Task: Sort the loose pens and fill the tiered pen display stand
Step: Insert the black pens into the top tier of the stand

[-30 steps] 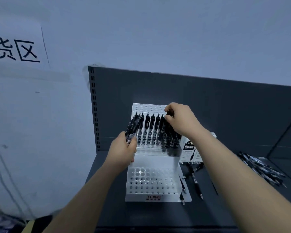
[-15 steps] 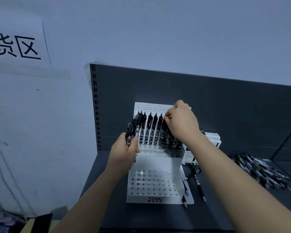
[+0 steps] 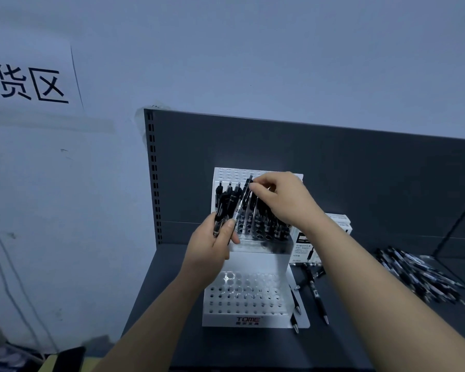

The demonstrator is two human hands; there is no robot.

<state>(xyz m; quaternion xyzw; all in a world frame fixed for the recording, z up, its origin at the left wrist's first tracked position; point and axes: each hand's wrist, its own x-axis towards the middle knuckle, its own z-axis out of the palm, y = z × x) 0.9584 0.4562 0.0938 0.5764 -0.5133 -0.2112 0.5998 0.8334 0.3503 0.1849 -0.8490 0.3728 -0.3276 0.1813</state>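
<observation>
A bundle of black pens (image 3: 223, 210) is clenched in the left hand (image 3: 212, 253); one clear-barrelled pen (image 3: 242, 202) is pinched by the right hand (image 3: 282, 202) over the tiered pen display stand (image 3: 247, 319).

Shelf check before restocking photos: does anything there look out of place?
Yes: a few loose pens lie on the shelf beside the display stand, and a jumbled pile of pens sprawls at right.

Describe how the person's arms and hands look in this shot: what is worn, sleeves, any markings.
Both forearms are bare as far as the frame shows; no sleeves appear. The left hand and right hand wear no gloves, and no rings, watch or bracelet show on the visible sides. No marks or tattoos can be made out in the dim bluish light.
</observation>
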